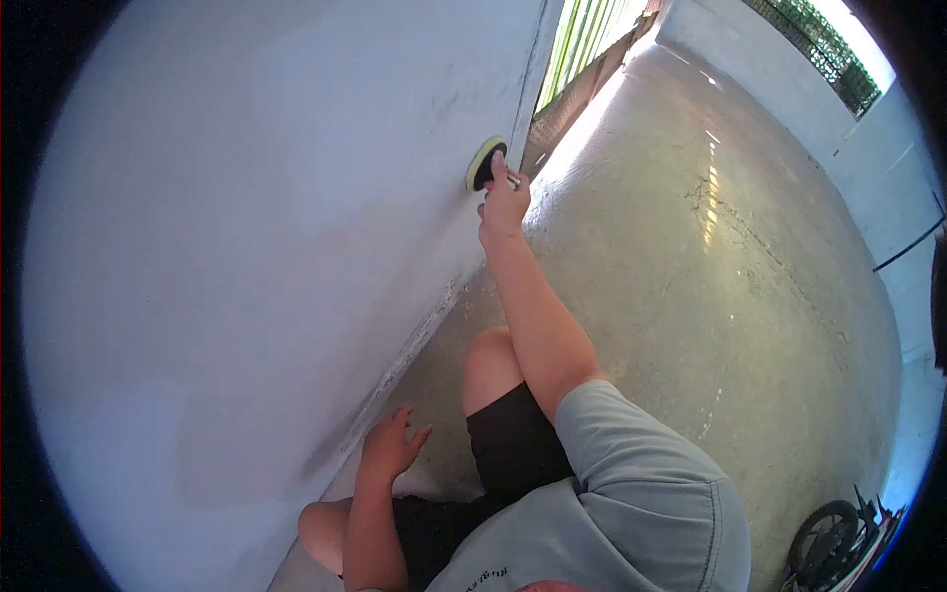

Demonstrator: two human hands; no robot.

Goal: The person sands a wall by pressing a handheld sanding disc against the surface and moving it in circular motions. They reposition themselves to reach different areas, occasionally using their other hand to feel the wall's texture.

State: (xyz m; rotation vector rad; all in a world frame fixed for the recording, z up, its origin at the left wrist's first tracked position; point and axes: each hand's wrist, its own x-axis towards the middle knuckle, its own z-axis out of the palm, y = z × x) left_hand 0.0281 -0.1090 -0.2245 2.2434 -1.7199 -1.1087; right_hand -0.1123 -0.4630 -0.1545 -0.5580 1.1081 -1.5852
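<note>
Up against the white wall, our rt hand grips a round sanding pad flat to it at arm's reach, while lt hand rests open, empty, low nr the floor.

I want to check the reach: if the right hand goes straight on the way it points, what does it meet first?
The right hand points at the white wall. It would likely drive the round pad it holds into it; the pad seems to touch already.

small dark lettering on grey shirt — too blurred to read, no other text
</note>
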